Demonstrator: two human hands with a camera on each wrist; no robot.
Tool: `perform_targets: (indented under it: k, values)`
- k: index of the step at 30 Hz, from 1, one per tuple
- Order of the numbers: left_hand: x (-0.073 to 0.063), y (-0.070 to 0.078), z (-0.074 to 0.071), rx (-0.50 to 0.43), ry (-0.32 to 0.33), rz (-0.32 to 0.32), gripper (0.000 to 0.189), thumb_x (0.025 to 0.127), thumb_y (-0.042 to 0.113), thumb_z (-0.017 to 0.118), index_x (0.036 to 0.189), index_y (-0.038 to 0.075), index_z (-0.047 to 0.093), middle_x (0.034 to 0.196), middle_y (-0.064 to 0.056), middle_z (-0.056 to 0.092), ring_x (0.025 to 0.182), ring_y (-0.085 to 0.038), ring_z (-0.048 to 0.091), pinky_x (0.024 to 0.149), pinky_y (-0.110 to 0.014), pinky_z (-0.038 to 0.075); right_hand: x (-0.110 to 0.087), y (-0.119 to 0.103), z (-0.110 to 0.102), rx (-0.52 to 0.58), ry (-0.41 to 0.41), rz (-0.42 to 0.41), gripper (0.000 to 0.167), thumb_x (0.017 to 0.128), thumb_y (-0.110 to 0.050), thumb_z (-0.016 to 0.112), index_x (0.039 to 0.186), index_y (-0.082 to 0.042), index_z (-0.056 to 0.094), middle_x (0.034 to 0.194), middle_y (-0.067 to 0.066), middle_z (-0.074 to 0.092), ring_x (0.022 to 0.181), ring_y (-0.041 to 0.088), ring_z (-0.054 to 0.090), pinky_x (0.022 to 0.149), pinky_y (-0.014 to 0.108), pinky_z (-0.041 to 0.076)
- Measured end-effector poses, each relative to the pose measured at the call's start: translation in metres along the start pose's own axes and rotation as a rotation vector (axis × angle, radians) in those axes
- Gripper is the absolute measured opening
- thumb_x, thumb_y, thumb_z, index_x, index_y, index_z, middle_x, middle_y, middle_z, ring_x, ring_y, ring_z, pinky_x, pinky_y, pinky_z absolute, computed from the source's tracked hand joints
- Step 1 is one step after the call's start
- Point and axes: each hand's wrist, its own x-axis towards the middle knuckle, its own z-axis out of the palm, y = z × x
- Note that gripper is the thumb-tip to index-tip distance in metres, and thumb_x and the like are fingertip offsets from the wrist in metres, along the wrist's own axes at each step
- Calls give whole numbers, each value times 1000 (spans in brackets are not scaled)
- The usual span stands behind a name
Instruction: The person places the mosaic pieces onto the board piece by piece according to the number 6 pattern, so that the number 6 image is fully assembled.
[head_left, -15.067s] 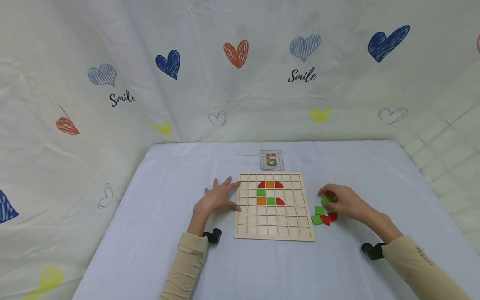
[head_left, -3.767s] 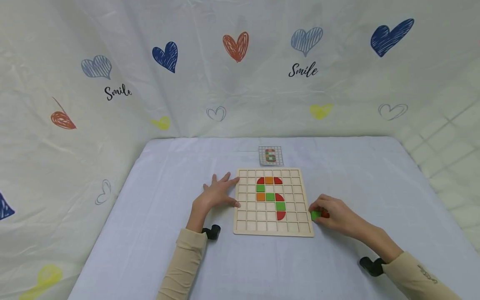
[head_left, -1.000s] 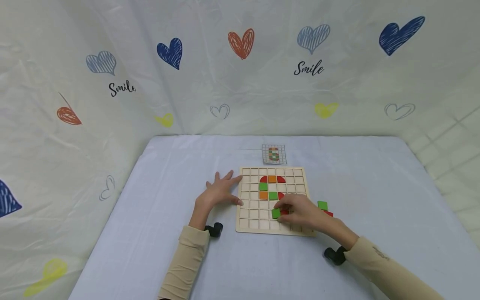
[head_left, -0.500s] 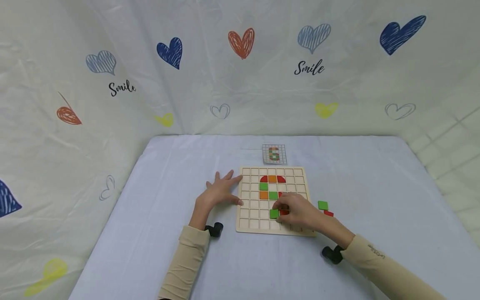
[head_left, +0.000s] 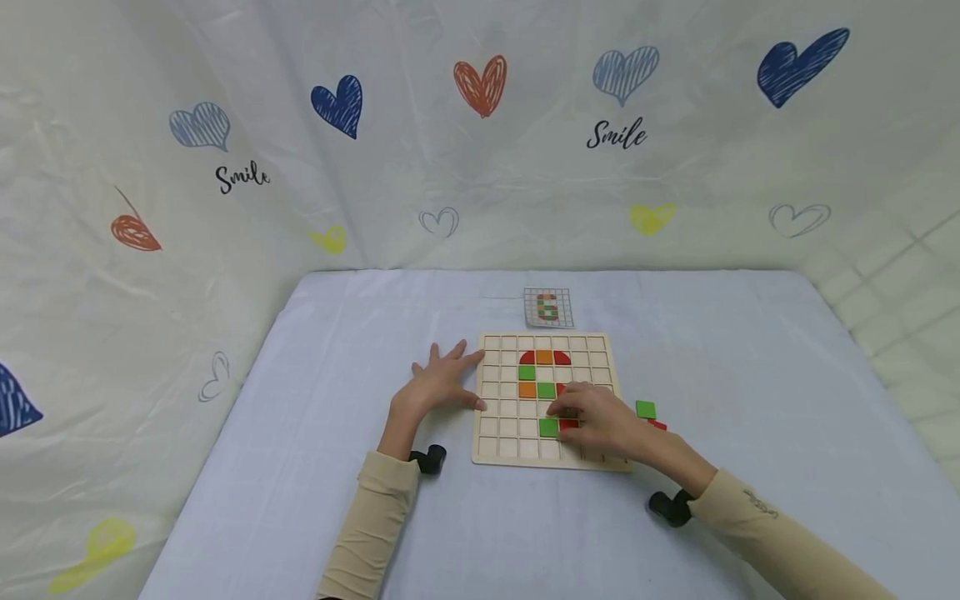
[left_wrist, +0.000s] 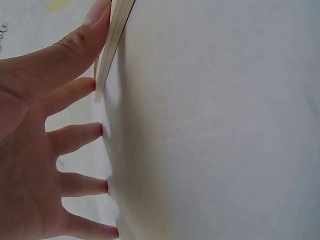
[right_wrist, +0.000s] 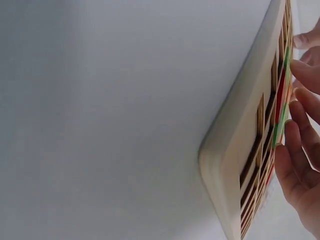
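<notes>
In the head view a wooden grid board (head_left: pixel 498 450) lies on the table with red, orange and green pieces in its cells. My left hand (head_left: pixel 438 387) is spread at the board's left side, thumb and forefinger against its edge; the left wrist view shows these fingers straight on the board's side (left_wrist: pixel 110 55). Over the lower middle of the board is my right hand (head_left: pixel 603 421), its fingertips beside a green square tile (head_left: pixel 548 428) that lies flat in a cell. Right of this tile a red rounded piece (head_left: pixel 567 425) is partly covered by the hand.
A small card (head_left: pixel 548 308) with a coloured grid pattern lies behind the board. To the board's right are a loose green tile (head_left: pixel 646 409) and a red piece (head_left: pixel 657 425), partly behind the right forearm. A white cloth (head_left: pixel 300 500) covers the table.
My right hand brought a green tile from the board's right side to a lower cell, where it now lies flat, its fingertips drawn slightly off. Earlier, more pieces joined the pattern. The left hand stayed.
</notes>
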Motion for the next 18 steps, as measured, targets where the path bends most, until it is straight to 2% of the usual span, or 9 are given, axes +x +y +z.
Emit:
perform_targets:
  k: [8, 18]
  values:
    - [-1, 1, -1, 10, 2, -2, 96, 80, 42, 87, 161, 28, 38, 173, -9, 16, 155, -55, -2, 113, -83, 8, -10, 8, -11, 31, 47, -8, 19, 82, -8, 84, 101, -6, 79, 93, 0, 70, 81, 16, 59, 69, 24, 49]
    - [1, 0, 1, 9, 7, 3, 96, 79, 42, 88, 160, 27, 39, 173, -10, 18, 155, -56, -1, 112, -84, 9, -25, 18, -23, 54, 19, 49, 22, 84, -10, 83, 106, -6, 79, 95, -2, 72, 83, 15, 58, 71, 26, 50]
